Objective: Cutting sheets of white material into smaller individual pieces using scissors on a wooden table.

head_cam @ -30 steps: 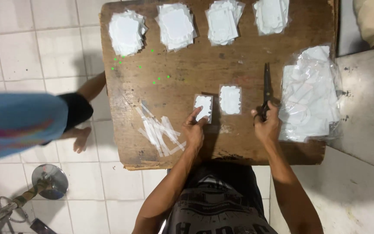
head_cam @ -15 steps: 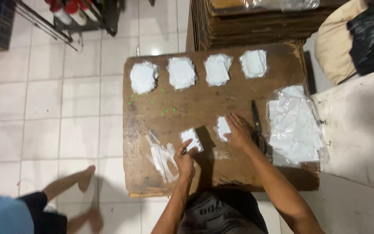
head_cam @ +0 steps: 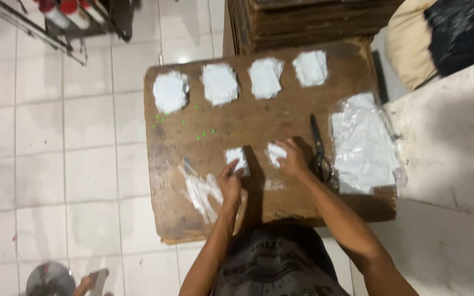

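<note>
- White slips are seen at the near middle of a worn wooden table (head_cam: pixel 281 118), one under each hand.
- One slip (head_cam: pixel 237 159) is pinned at its near edge by the fingertips of the left hand (head_cam: pixel 229 183), which is laid flat and closed on nothing.
- A second slip (head_cam: pixel 275 154) is pinched between the fingers of the right hand (head_cam: pixel 293 159); it is seen at the hand's left side, partly covered.
- Black scissors (head_cam: pixel 318 149) are laid just right of the right hand, untouched.
- A heap of clear plastic and white sheets (head_cam: pixel 364 143) is spread at the table's right edge, beyond the scissors.
- Clear plastic strips (head_cam: pixel 199 189) are scattered just left of the left hand.
- Four white stacks (head_cam: pixel 219 83) are lined along the far edge, well apart from both hands.
- Another person's foot (head_cam: pixel 93 279) is seen on the tiled floor (head_cam: pixel 61 164) at lower left.
</note>
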